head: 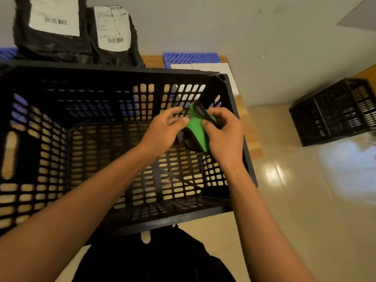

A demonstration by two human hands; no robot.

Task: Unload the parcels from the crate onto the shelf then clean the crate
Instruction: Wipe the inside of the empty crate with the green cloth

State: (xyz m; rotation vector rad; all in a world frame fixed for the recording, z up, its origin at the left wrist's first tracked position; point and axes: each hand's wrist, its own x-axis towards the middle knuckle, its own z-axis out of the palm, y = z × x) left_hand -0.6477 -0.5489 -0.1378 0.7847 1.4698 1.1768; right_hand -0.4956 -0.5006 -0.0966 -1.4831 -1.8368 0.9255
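Observation:
A large black slatted crate (pixel 114 222) stands in front of me with nothing lying inside it. Both my hands are over its right half, holding a green and dark cloth (pixel 197 129). My left hand (pixel 162 131) pinches the cloth's left edge between thumb and fingers. My right hand (pixel 223 135) grips its right side with curled fingers. Two black parcels with white labels, one on the left (pixel 50 27) and one beside it (pixel 116 33), stand upright on the shelf behind the crate.
A second black crate (pixel 333 112) sits on the tiled floor at the right. A blue slatted panel (pixel 191 58) and white boxes (pixel 219 68) lie on the wooden shelf surface behind the crate's far right corner. A grey wall rises behind.

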